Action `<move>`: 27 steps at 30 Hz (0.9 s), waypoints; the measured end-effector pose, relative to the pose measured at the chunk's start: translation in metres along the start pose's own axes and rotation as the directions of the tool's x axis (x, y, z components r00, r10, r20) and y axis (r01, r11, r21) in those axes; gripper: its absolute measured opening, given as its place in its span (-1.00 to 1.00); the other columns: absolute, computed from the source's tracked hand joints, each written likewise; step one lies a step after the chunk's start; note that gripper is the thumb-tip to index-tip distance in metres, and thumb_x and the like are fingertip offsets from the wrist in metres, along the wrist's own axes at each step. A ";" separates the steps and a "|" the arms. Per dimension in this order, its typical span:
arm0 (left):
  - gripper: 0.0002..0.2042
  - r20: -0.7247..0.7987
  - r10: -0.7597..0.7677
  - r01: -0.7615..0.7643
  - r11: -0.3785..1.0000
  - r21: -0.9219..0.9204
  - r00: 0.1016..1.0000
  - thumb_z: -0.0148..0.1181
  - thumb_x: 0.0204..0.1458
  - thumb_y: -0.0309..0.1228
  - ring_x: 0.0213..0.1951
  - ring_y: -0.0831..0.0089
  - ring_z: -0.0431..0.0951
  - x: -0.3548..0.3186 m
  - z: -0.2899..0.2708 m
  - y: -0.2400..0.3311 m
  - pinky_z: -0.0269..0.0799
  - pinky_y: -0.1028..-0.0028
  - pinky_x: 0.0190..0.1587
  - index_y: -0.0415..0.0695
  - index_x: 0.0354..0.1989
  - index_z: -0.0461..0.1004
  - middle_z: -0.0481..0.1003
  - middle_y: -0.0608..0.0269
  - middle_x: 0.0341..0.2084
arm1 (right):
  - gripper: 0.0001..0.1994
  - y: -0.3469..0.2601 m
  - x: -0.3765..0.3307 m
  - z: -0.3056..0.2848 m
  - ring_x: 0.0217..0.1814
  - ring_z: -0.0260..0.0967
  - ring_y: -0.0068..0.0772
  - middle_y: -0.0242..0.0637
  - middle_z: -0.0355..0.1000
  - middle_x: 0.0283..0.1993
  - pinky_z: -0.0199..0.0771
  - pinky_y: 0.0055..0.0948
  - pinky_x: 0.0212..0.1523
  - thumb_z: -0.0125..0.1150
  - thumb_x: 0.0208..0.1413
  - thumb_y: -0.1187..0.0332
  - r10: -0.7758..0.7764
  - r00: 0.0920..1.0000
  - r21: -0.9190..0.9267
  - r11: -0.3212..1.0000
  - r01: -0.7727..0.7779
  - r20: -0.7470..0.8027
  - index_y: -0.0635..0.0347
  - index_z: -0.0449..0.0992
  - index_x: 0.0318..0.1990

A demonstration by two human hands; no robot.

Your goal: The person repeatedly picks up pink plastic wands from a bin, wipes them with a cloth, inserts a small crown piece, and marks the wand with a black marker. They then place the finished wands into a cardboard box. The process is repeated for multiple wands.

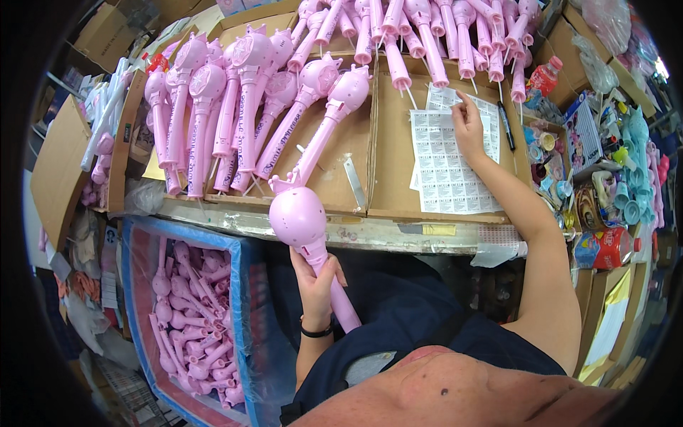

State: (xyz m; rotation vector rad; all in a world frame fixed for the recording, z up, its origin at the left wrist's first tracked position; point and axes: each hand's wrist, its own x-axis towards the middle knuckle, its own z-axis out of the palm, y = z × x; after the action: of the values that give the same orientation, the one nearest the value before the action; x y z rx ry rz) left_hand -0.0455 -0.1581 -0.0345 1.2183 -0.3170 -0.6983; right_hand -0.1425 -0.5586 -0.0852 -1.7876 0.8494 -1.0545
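Note:
My left hand (315,283) is wrapped round the handle of a pink toy wand (297,217), just below its round, crowned head. The wand slants, head up, with its handle end toward my lap. My right hand (469,128) reaches forward over a white sheet of labels (445,171) on the cardboard-lined bench. Its thumb and fingers are pinched together near the sheet's upper edge; whether a single label is between them is too small to tell. More label sheets lie beneath. A black marker pen (506,127) rests to the right of them.
Several finished-looking pink wands (245,92) with lettered handles lie in the left cardboard tray (327,185), beside a metal strip (353,183). More wands (427,43) overhang at the back. A blue-edged bin (245,285) of pink parts stands lower left. Bottles and small toys crowd the right.

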 end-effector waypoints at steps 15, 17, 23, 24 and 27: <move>-0.33 0.005 -0.002 0.002 1.000 -0.014 1.000 0.04 0.04 -0.65 -0.63 0.47 0.39 0.000 -0.001 -0.002 0.37 0.54 -0.56 -0.16 0.31 -0.14 0.35 0.18 -0.50 | -0.69 -0.007 -0.008 0.013 0.23 0.18 -0.07 -0.21 0.35 0.12 0.03 -0.10 0.26 0.28 0.02 0.27 -0.467 0.823 -0.590 0.581 0.561 0.323 0.02 0.57 -0.03; -0.33 0.006 0.002 -0.002 1.000 -0.017 1.000 0.04 0.05 -0.65 -0.62 0.47 0.39 0.000 -0.001 -0.003 0.38 0.54 -0.56 -0.16 0.32 -0.14 0.35 0.18 -0.49 | -0.72 -0.008 -0.009 0.011 0.13 0.26 -0.12 -0.23 0.41 0.04 0.14 -0.15 0.18 0.27 0.04 0.30 -0.447 0.829 -0.554 0.619 0.557 0.335 0.07 0.58 -0.07; -0.32 0.010 0.005 -0.005 1.000 -0.012 1.000 0.05 0.05 -0.64 -0.62 0.48 0.40 0.000 -0.003 -0.004 0.39 0.53 -0.56 -0.17 0.32 -0.15 0.36 0.17 -0.45 | -0.77 -0.007 -0.008 0.011 -0.09 0.40 -0.23 -0.33 0.50 -0.16 0.34 -0.24 -0.03 0.24 0.06 0.35 -0.531 0.773 -0.542 0.559 0.628 0.348 0.10 0.58 -0.11; -0.31 0.027 0.011 -0.011 1.000 -0.026 1.000 0.05 0.05 -0.64 -0.61 0.48 0.40 0.000 -0.003 -0.004 0.39 0.54 -0.57 -0.17 0.33 -0.16 0.36 0.16 -0.44 | -0.78 -0.007 -0.009 0.012 -0.08 0.41 -0.26 -0.35 0.51 -0.16 0.34 -0.24 -0.02 0.24 0.06 0.35 -0.533 0.778 -0.544 0.565 0.621 0.334 0.09 0.59 -0.11; -0.30 0.031 0.013 -0.013 1.000 -0.025 0.999 0.05 0.06 -0.64 -0.61 0.49 0.40 -0.001 -0.003 -0.004 0.39 0.54 -0.56 -0.17 0.34 -0.17 0.36 0.16 -0.43 | -0.79 -0.005 -0.010 0.013 -0.06 0.41 -0.29 -0.38 0.51 -0.17 0.34 -0.28 -0.04 0.24 0.04 0.36 -0.542 0.774 -0.534 0.569 0.625 0.328 0.05 0.60 -0.13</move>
State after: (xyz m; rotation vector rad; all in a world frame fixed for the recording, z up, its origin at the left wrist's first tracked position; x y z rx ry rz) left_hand -0.0452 -0.1560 -0.0388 1.1819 -0.3413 -0.7088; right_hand -0.1341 -0.5441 -0.0872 -2.8202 0.5379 -1.1110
